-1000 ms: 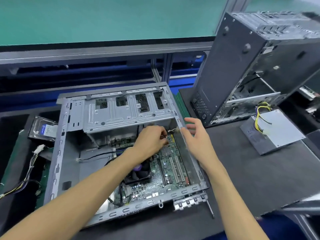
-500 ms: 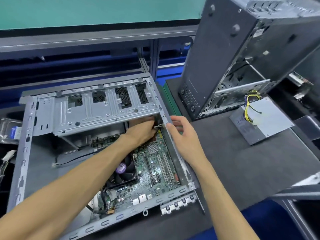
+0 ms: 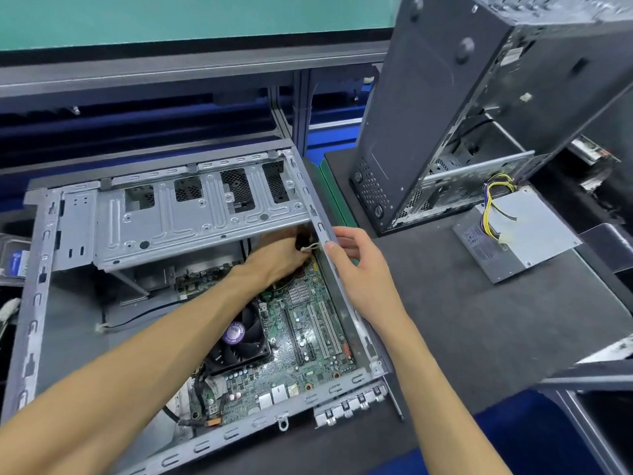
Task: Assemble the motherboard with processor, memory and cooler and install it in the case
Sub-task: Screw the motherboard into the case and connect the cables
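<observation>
Left hand seems to pinch a small white connector beside my right hand, whose curled fingers grip the open grey metal case wall.

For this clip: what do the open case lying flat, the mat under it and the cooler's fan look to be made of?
Open case: bare sheet metal, probably steel; matte silver-grey with stamped ribs, punched slots and folded edges.
Mat: dark grey, dull and glare-free; likely rubber or foam, though the look leaves that open.
Cooler fan: black moulded plastic, slightly glossy blades, with a purple sticker on the hub.
</observation>
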Demonstrator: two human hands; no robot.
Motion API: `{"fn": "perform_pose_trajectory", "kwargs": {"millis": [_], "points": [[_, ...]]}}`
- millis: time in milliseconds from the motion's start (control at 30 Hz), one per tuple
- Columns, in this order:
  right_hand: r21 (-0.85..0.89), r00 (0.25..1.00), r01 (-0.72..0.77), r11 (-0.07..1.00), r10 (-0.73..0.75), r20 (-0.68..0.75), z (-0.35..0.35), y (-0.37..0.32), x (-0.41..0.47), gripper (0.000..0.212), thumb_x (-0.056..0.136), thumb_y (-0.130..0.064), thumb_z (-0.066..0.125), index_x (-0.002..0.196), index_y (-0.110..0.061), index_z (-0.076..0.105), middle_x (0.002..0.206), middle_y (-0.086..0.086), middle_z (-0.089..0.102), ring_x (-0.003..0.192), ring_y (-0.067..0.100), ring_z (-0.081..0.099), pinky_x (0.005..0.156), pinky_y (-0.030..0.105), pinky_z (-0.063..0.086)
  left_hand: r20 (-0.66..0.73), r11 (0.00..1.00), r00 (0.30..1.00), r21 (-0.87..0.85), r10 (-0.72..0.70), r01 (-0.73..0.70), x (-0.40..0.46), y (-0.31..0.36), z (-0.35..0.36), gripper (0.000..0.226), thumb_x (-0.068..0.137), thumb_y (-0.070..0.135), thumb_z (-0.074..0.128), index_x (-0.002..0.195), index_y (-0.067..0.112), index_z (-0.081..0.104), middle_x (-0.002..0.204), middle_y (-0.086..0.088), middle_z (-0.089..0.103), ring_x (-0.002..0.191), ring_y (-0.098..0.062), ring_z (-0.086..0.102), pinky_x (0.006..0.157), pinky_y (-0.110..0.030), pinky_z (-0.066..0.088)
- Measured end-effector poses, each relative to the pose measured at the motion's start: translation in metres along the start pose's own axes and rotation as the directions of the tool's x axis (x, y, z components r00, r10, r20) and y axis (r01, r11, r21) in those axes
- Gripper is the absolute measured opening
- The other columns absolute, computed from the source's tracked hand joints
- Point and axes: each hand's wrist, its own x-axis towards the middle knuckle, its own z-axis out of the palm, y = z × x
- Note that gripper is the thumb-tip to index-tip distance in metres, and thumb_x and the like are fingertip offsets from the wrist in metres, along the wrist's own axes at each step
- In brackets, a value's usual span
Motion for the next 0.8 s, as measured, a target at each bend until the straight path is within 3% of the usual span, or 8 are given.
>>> {"fn": "perform_pose_trajectory", "kwargs": {"millis": [233,367,467,533,600,667,733,800], "points": [[-0.001,1.0,-0.002,1.0,0.002,-0.003,0.0,0.001,0.0,0.026,0.101,-0.026,0.06,0.126,-0.023,0.06,0.111,-0.013,0.064,0.099,-0.008,0.058,0.077,0.004,0.045,0.028,1.0,1.0,0.029,-0.005,0.004,-0.001,0.002,-0.001,0.034,0.099,0.043,0.049,0.128,0.027,0.053,0.111,-0.002,0.071,0.095,-0.023,0.069,0.087,-0.041,0.056],[-0.006,1.0,0.0,1.0,0.0,-0.004,0.0,0.001,0.0,0.026,0.101,-0.027,0.061,0.127,-0.023,0.061,0.112,-0.013,0.064,0.099,-0.008,0.059,0.078,0.005,0.046,-0.06,1.0,0.998,-0.014,0.021,-0.022,-0.004,0.002,-0.001,0.031,0.098,0.043,0.052,0.125,0.027,0.058,0.112,-0.002,0.071,0.096,-0.023,0.067,0.086,-0.033,0.054],[-0.005,1.0,-0.001,1.0,0.001,-0.005,0.0,0.001,0.0,0.027,0.101,-0.028,0.06,0.127,-0.023,0.06,0.112,-0.014,0.063,0.099,-0.008,0.058,0.079,0.006,0.047,0.09,0.996,0.994,-0.062,-0.062,0.067,-0.001,0.002,-0.006,0.044,0.101,0.051,0.043,0.125,0.019,0.063,0.114,-0.002,0.069,0.095,-0.019,0.064,0.085,-0.03,0.049],[-0.004,1.0,-0.003,1.0,0.003,-0.005,0.0,0.001,0.0,0.027,0.101,-0.028,0.06,0.127,-0.024,0.06,0.111,-0.015,0.063,0.099,-0.008,0.058,0.078,0.006,0.047,0.124,0.97,0.985,-0.194,-0.122,0.144,0.0,0.006,-0.006,0.04,0.103,0.04,0.047,0.124,0.01,0.064,0.116,-0.012,0.07,0.08,-0.014,0.063,0.07,-0.026,0.051],[0.0,1.0,-0.003,1.0,0.003,-0.004,0.0,0.002,0.0,0.026,0.1,-0.029,0.061,0.127,-0.024,0.061,0.111,-0.015,0.063,0.099,-0.008,0.059,0.078,0.007,0.048,0.11,0.959,0.982,-0.22,-0.156,0.177,-0.001,0.01,-0.007,0.036,0.103,0.033,0.049,0.119,0.006,0.065,0.113,-0.017,0.07,0.07,-0.011,0.059,0.06,-0.022,0.046],[0.005,1.0,-0.006,1.0,0.006,-0.005,0.0,0.002,-0.001,0.026,0.1,-0.029,0.061,0.126,-0.025,0.06,0.111,-0.015,0.063,0.098,-0.008,0.058,0.079,0.007,0.048,0.172,0.977,0.968,-0.083,-0.181,0.198,-0.002,0.013,-0.013,0.042,0.104,0.042,0.043,0.114,0.009,0.067,0.112,-0.016,0.069,0.084,-0.019,0.063,0.075,-0.029,0.047],[0.005,1.0,-0.006,1.0,0.006,-0.003,0.0,0.002,0.0,0.027,0.1,-0.029,0.061,0.127,-0.025,0.06,0.112,-0.015,0.063,0.099,-0.008,0.059,0.079,0.007,0.048,0.193,0.973,0.955,-0.007,-0.227,0.233,-0.001,0.012,-0.018,0.05,0.105,0.047,0.037,0.128,0.011,0.063,0.129,-0.013,0.064,0.115,-0.027,0.059,0.098,-0.03,0.042],[0.002,1.0,-0.006,1.0,0.006,-0.003,0.0,0.002,0.0,0.027,0.1,-0.03,0.061,0.127,-0.024,0.06,0.113,-0.014,0.063,0.1,-0.006,0.059,0.08,0.008,0.049,0.231,0.97,0.942,0.046,-0.243,0.239,-0.004,0.013,-0.022,0.048,0.108,0.042,0.033,0.136,0.012,0.058,0.137,-0.008,0.058,0.127,-0.026,0.053,0.103,-0.027,0.036]]}}
